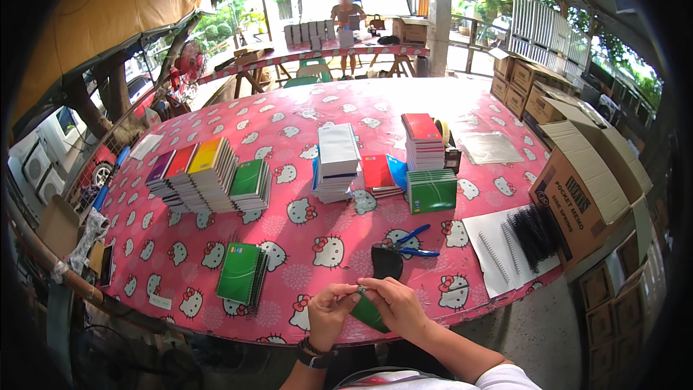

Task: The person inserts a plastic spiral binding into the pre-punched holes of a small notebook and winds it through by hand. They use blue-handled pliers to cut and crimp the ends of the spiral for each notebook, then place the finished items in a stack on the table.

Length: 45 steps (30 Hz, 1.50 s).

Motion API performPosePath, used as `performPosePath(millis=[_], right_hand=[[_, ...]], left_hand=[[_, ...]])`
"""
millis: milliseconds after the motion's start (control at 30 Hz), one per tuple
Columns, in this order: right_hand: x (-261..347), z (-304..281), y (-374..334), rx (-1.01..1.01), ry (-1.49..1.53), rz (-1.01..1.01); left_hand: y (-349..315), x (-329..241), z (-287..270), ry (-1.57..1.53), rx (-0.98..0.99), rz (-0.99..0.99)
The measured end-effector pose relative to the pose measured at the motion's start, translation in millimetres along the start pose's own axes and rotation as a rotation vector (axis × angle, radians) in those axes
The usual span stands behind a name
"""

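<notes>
At the table's near edge, my left hand [329, 313] and my right hand [398, 306] pinch the top edge of a small green notebook [369, 313]. The fingertips of both hands meet there, and what lies between them is too small to make out. Just beyond my hands lies a black pouch-like thing [388, 263], with blue-handled pliers [419, 251] touching or beside it. A pile of green spiral notebooks [240, 273] rests left of my hands. Black wire spirals [533, 235] lie bunched on a white sheet [482, 274] at the right.
Stacks of purple, red and yellow notebooks [206, 162], white-topped notebooks [337, 152] and red ones [422, 133] stand across the pink patterned table [303, 235]. An open cardboard box [577, 191] is at the right edge. A person [347, 11] is at a far table.
</notes>
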State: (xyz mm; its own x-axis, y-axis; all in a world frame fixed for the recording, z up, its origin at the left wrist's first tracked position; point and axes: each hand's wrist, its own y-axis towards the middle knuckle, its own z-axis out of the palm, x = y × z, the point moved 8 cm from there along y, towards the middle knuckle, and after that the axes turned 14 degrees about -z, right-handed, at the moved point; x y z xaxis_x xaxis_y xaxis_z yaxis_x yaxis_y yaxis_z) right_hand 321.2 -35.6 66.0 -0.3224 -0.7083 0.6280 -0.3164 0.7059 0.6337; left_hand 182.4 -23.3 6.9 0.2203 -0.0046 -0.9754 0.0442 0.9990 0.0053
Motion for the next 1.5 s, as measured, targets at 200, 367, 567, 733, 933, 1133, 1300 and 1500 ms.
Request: performPosePath(millis=[200,367,567,733,933,1133,1300,1500], right_hand=[[-2.9,-1.5,-0.7,-0.017,0.019,-0.017],[-7.1,-1.6,-6.5,-0.119,0.121,0.059],[1.7,-2.5,0.0,-0.095,0.035,0.002],[-4.7,5.4,-2.8,0.006,0.1,0.094],[10.4,11.6,5.0,0.001,-0.058,-0.121],[-3.8,16.6,8.9,0.113,0.123,0.029],[-76.9,-18.0,-22.3,0.334,-0.264,0.138],[-96.3,11.6,-29.1,0.575,-0.531,0.068]], left_hand=[[-3.2,-8.0,0.0,0.071,-0.019,0.042],[-4.8,-13.6,2.4,0.086,-0.024,0.081],[-16.0,-26.9,8.2,0.244,-0.085,0.285],[-17.7,-28.4,8.1,0.336,-0.091,0.302],[-16.7,-19.7,1.1,0.27,-0.109,0.176],[-9.7,-29.5,-24.3,0.328,-0.256,0.108],[10.9,-123.7,-139.8,0.474,-0.69,0.458],[40.3,-152.5,-244.4,0.693,-0.862,0.361]])
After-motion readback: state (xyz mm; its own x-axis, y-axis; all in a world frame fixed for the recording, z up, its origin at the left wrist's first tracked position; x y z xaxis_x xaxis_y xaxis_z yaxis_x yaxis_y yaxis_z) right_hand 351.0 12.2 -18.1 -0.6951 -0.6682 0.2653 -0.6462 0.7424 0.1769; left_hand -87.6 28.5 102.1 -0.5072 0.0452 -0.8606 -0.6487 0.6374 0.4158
